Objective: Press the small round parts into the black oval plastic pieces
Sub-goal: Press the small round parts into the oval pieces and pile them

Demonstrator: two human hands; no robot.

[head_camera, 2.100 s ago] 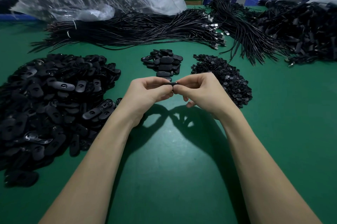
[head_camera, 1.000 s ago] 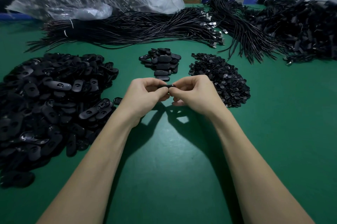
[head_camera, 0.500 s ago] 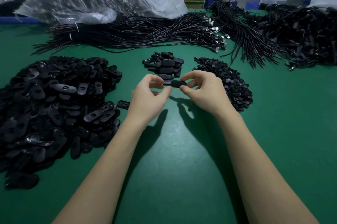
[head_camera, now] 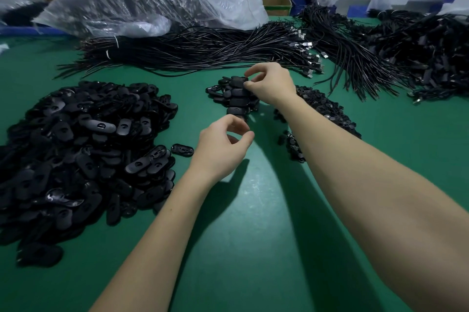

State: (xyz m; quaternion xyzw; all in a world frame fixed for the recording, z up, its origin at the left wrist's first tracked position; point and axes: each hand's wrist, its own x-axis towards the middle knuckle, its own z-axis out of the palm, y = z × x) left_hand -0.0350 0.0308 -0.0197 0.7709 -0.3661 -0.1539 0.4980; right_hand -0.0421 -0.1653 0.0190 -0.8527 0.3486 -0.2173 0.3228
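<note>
Head view: the right hand (head_camera: 271,84) reaches over the small pile of oval pieces (head_camera: 234,98) on the green table (head_camera: 253,235), its grip pinching 1 oval piece (head_camera: 239,81) at the pile's top. Just near of that pile, the left hand (head_camera: 223,145) hovers, fingers loosely curled, holding nothing visible. The round parts (head_camera: 322,108) lie right of the pile. The ovals look light, stiff and smooth; pinching the long edges seems safest.
</note>
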